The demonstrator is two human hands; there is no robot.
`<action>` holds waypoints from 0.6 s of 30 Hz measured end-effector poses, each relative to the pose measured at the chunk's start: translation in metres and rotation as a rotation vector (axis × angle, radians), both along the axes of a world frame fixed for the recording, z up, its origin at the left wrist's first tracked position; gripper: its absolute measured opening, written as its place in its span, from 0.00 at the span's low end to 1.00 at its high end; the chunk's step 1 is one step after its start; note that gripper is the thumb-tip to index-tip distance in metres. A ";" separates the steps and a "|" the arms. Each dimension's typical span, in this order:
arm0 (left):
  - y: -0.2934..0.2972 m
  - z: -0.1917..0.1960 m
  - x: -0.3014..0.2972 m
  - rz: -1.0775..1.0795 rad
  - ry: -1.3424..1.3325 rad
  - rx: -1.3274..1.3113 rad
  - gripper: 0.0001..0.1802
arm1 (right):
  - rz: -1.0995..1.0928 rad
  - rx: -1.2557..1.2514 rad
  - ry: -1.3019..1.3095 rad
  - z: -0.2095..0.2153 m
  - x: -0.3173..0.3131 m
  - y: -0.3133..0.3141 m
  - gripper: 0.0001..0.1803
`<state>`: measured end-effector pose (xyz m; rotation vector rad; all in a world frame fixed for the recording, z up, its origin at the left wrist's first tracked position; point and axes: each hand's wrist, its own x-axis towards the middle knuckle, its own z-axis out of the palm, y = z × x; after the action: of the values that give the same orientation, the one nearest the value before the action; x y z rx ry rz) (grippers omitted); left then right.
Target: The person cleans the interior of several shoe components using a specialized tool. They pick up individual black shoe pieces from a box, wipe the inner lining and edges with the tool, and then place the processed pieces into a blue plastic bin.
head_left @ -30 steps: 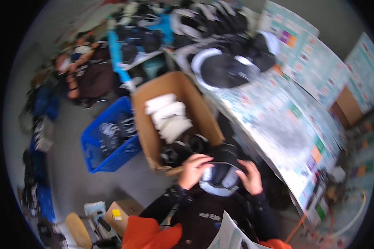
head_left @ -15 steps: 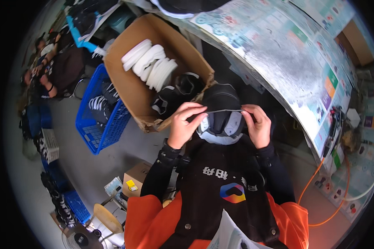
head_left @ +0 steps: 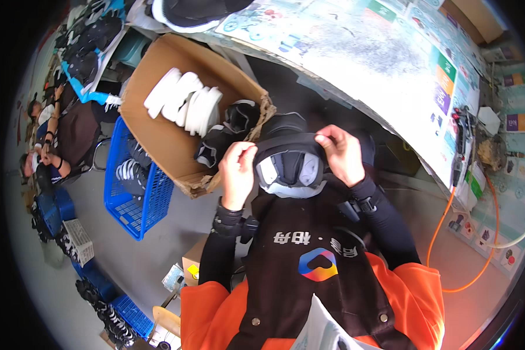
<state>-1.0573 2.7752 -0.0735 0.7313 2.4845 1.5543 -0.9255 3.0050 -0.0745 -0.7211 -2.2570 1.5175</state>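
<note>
In front of my chest is a black shoe upper (head_left: 288, 166) with pale grey lining at its opening. My left hand (head_left: 237, 178) pinches the left end of its dark upper edge (head_left: 286, 142) between thumb and fingers. At the other end of that edge, my right hand (head_left: 343, 156) has a similar pinch. Between both hands the edge stretches as a wide dark band. The lower part of the upper rests near my apron (head_left: 291, 219). More black fabric shows just beyond the band.
A cardboard box (head_left: 216, 64) at the left holds white sole-shaped pieces (head_left: 181, 102) and black uppers (head_left: 242, 116). Beside it, a blue basket (head_left: 157, 201) contains striped shoes (head_left: 132, 175). A worktable (head_left: 356, 46) spans the upper right, near an orange hose (head_left: 438, 239). People (head_left: 48, 154) sit far left.
The edge between my hands has turned from a thin line to a wide band. My right hand has risen and tilted inward. The view has shifted, showing more of the people at left.
</note>
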 end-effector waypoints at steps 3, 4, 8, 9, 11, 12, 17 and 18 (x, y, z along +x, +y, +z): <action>-0.011 -0.011 -0.007 -0.039 -0.203 -0.009 0.07 | 0.145 -0.276 0.011 -0.005 0.000 0.004 0.07; -0.014 -0.011 -0.012 -0.106 -0.326 0.003 0.08 | 0.185 -0.367 0.003 -0.009 -0.002 0.008 0.07; -0.011 -0.008 -0.018 -0.248 -0.700 0.155 0.08 | 0.273 -0.568 -0.023 -0.014 0.000 0.027 0.04; -0.010 -0.006 -0.019 -0.252 -0.698 0.153 0.08 | 0.269 -0.568 -0.019 -0.015 0.001 0.026 0.04; -0.008 -0.001 -0.017 -0.255 -0.679 0.132 0.08 | 0.237 -0.399 0.072 -0.007 0.005 0.021 0.06; -0.008 -0.002 -0.015 -0.258 -0.677 0.132 0.08 | 0.256 -0.276 0.119 -0.008 0.007 0.021 0.12; -0.006 -0.005 -0.012 -0.187 -0.686 0.178 0.08 | 0.217 -0.189 0.160 -0.015 0.022 0.018 0.09; -0.006 -0.007 -0.012 -0.153 -0.659 0.170 0.08 | 0.204 -0.189 0.022 -0.024 0.028 0.022 0.09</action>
<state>-1.0689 2.7691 -0.0803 0.3328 1.7984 1.6252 -0.8980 3.0265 -0.0982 -0.5332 -2.2494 1.8437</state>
